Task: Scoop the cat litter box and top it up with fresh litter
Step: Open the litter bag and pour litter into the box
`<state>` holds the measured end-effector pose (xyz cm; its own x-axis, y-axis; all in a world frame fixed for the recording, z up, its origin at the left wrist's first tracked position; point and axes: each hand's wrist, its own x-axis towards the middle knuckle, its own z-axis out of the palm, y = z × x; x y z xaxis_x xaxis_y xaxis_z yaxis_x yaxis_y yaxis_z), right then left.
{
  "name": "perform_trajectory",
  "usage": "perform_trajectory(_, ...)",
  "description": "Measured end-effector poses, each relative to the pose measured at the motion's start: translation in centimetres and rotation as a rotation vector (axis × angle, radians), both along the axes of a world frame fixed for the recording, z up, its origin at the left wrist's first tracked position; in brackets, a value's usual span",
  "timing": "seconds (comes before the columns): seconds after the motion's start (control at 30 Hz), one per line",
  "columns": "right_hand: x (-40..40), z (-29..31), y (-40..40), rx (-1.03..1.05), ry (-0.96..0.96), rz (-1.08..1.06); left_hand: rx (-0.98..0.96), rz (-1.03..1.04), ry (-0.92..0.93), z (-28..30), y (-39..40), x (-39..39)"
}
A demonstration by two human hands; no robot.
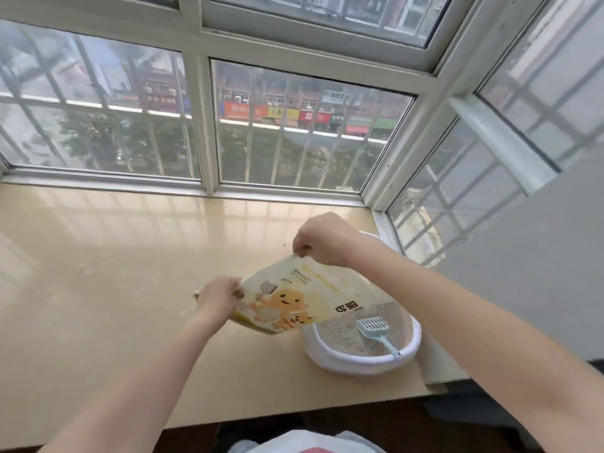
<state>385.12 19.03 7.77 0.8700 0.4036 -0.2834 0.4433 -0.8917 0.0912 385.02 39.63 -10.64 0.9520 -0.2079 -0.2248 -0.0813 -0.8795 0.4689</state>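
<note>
A home: barred bay window [294, 125], wide sill [114, 273], street below.

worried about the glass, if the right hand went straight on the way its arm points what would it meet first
Probably the bare windowsill, then the window. The right hand grips the litter bag; depth is unclear.

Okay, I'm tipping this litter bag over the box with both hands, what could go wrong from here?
The litter bag overhangs the litter box's left rim, so litter could spill onto the sill. The blue scoop lies in the litter and may get buried. Left hand and right hand pinch only corners; either grip might slip.
</note>
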Motion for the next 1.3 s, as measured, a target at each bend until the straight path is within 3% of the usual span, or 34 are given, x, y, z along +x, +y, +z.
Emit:
perform_trajectory(0.17, -0.7, -0.7, -6.0, 0.159, -0.028, -0.106, -0.052, -0.056, -0.015, 0.9, -2.4, 0.4)
perform_trajectory(0.47, -1.1, -4.3, -14.4, 0.505, -0.083, -0.272, 0.185, -0.236, -0.102, 4.7, -6.1, 1.4)
perform_trajectory(0.57, -0.9, -4.1, -15.8, 0.469, -0.055, -0.225, 0.293, -0.259, -0.117, 6.1, -7.7, 1.3)
perform_trajectory(0.8, -0.3, -5.5, -10.9, 0.096, 0.018, -0.056, 0.397, -0.241, -0.101, 7.2, -9.7, -0.1)
perform_trajectory(0.97, -1.0, -8.9, -3.8, 0.051, 0.059, 0.037, 0.394, -0.206, -0.088, 7.3, -10.3, -1.0)
perform_trajectory(1.07, -0.4, -9.6, -3.6, 0.097, 0.036, 0.008, 0.375, -0.181, -0.090, 6.7, -9.4, -1.6)
perform_trajectory(1.2, -0.3, -9.5, -4.1, 0.145, 0.005, 0.048, 0.211, -0.061, -0.089, 5.3, -7.8, -2.1)
perform_trajectory(1.3, -0.3, -9.4, -4.9, 0.159, -0.001, 0.047, 0.213, -0.057, 0.006, 4.3, -5.6, -2.7)
